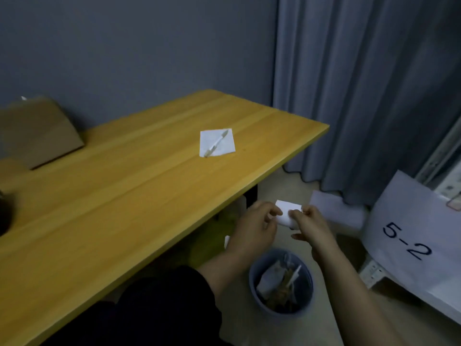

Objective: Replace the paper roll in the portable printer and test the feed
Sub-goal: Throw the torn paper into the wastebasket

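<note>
Legible writing: one item only, a white sheet leaning at the right edge of view, hand-marked "5-2" in dark strokes; no brand or label can be read on anything else. Task item: a small white object, either the paper roll or the printer itself, too blurred to say which, held in the air off the table's near right corner and above the floor, not resting on any surface. Left hand: fingers curled, thumb and forefinger closed on the object's left end. Right hand: fingers pinched on its right end, lower fingers loosely spread beneath. Directly below the hands: a round blue waste bin on the floor, holding crumpled white paper and brownish scraps. Table: yellow wood top, long, running to the left; on it, well apart from the hands, a white paper square with a white pen lying diagonally across it. Far left of table: a brown cardboard piece, propped at a slant. Behind: grey wall; grey-blue curtain hanging to the floor at right. Foreground: person's dark-clothed lap at bottom centre, both forearms bare.
</note>
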